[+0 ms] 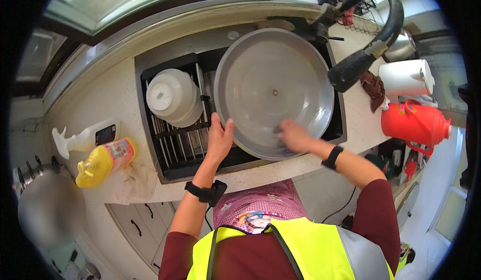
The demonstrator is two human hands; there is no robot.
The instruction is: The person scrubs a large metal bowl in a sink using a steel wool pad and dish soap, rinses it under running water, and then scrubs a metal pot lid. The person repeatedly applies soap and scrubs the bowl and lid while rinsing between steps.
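A large round aluminium pot lid [259, 73] lies across the right part of the black sink [340, 118], its hollow side up and a small brass-coloured screw at its centre. At its lower left rim, my left hand [220, 137] grips the edge, thumb on the inner side. My right hand [295, 135] is inside the lid near its lower edge, blurred by motion. Under its fingers shows a dark scrubber [279, 130], too blurred to name more exactly. White bowls [173, 96] are stacked upside down on the drying rack [180, 144] left of the lid.
A black faucet [391, 28] arches over the lid's right side. On the right counter stand a red thermos [411, 124], a white jug [406, 77] and a brown cloth [372, 88]. To the left are a white spray bottle [84, 137] and a yellow detergent bottle [107, 161].
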